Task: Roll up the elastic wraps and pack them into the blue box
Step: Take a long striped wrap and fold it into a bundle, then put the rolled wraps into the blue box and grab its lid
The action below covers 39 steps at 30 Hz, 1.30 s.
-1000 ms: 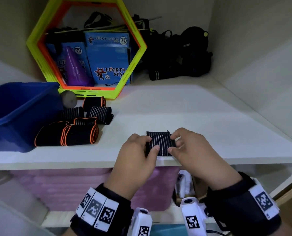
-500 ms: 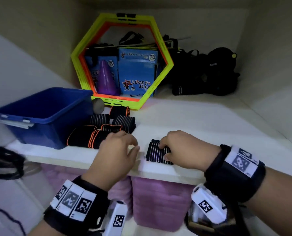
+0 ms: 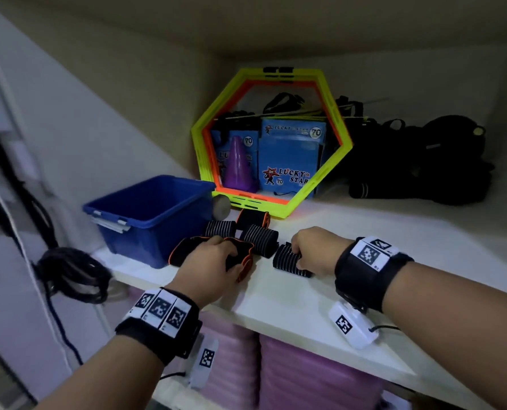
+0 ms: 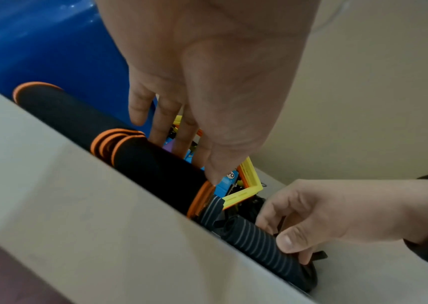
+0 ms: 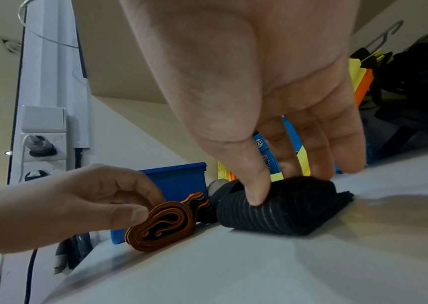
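A rolled black wrap with thin pale stripes (image 3: 284, 260) (image 5: 272, 214) (image 4: 259, 246) lies on the white shelf (image 3: 305, 303). My right hand (image 3: 298, 255) (image 5: 293, 185) (image 4: 285, 236) pinches it, thumb in front and fingers behind. To its left, my left hand (image 3: 231, 255) (image 4: 189, 160) (image 5: 119, 201) grips a rolled black wrap with orange edges (image 3: 240, 261) (image 5: 163, 224) (image 4: 155, 164). A second orange-edged roll (image 3: 184, 253) (image 4: 64, 115) lies end to end with it. The blue box (image 3: 157, 214) stands just left of the rolls; no wrap shows inside it.
Behind the hands lie two more striped rolls (image 3: 261, 238) and an orange-edged roll (image 3: 252, 217). At the back stand a yellow-orange hexagon frame (image 3: 271, 208) and black bags (image 3: 423, 161). A cable coil (image 3: 72, 273) hangs left of the shelf. Pink bins (image 3: 305, 377) sit below.
My left hand left the striped roll and moved left onto the orange-edged roll. My right hand stayed on the striped roll. The head view swung to the left.
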Available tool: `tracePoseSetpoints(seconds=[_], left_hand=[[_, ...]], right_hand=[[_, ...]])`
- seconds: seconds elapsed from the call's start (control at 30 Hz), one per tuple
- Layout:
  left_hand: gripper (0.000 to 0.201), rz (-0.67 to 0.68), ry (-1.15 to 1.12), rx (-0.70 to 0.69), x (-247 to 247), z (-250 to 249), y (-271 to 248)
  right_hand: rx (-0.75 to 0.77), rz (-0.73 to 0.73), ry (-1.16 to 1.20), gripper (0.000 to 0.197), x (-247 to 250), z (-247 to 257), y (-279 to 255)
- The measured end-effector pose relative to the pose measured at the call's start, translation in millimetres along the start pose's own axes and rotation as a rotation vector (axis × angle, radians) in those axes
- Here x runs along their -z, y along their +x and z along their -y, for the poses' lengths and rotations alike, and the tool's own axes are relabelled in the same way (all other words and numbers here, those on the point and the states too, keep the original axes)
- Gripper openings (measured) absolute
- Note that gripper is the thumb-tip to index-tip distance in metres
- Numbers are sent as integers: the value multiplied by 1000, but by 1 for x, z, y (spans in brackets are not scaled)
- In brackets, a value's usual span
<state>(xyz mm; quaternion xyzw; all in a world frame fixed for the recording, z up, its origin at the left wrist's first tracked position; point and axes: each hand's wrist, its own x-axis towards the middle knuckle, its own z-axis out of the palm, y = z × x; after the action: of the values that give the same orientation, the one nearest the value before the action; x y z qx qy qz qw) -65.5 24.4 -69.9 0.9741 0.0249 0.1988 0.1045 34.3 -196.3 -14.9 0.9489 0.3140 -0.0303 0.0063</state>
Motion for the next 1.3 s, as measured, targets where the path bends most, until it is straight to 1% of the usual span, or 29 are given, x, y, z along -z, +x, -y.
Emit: tracePoseSetpoints(seconds=[0.17,0.23,0.3,0.37,0.47,0.53,0.6,0.7,0.8,0.9,1.0,1.07,1.13,1.23,1.3], left_hand=[[29,60,35,37,6,-3,-1],[27,31,5,80,12,0,-7],[19,-68,-67,134,22,6,-18],[10,-192,-143,193,36,13,-31],[7,-397,-228,319,57,32,-48],[8,-495,-273,425,67,53,-55],[3,-546,-346,539,75,76,-58],[20,-579,-423,643,81,109,-56],[34,-577,-462,624,77,135,-48],[41,-558,-510,602,68,156,-37],[56,-576,-628,556,62,175,-26],[63,-578,-725,521,61,184,-21],[64,-560,-786,506,60,191,-19],[59,-538,-781,447,60,197,-16],[58,-511,-777,413,61,198,-14]], right_hand=[[55,41,8,30,3,-10,2],[79,58,30,32,8,-14,1],[94,33,81,32,14,-18,0],[109,-42,136,28,21,-19,0],[142,-130,306,16,27,-11,-3],[172,-106,436,14,28,0,-5],[188,-25,573,17,28,14,-5],[199,63,619,22,25,36,3],[211,22,514,29,21,54,20],[169,-28,428,33,14,68,38],[123,-27,418,43,4,78,47],[108,-19,394,45,-2,86,48],[92,-3,358,45,-5,94,46],[17,39,312,46,-3,109,41],[-41,68,323,43,1,117,38]])
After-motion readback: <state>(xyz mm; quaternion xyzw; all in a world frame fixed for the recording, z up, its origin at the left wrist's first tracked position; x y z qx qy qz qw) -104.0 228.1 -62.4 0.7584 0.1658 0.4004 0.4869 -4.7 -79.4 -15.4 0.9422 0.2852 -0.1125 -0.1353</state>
